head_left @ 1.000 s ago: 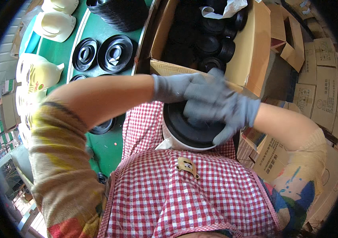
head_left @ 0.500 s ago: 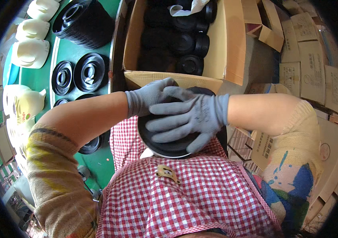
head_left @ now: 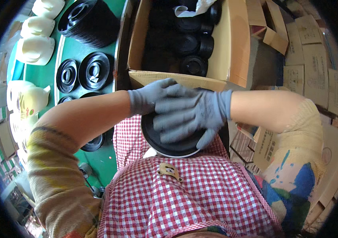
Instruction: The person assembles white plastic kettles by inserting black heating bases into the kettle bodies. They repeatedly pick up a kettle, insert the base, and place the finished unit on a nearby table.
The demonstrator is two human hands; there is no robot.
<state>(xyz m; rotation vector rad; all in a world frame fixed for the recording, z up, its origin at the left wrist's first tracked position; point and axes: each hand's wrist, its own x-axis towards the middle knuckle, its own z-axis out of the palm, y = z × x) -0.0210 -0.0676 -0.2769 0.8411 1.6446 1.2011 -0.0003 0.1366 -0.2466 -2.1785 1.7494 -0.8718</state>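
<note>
Just in front of the checked apron [head_left: 185,194], your gloved right hand [head_left: 189,115] lies flat, fingers spread, on the black round part [head_left: 173,144], left hand [head_left: 153,97] cupping its far rim—likely light, stiff, slick plastic, best held by the rim; since half a second ago, barely shifted, cardboard box [head_left: 177,79] beyond.
</note>
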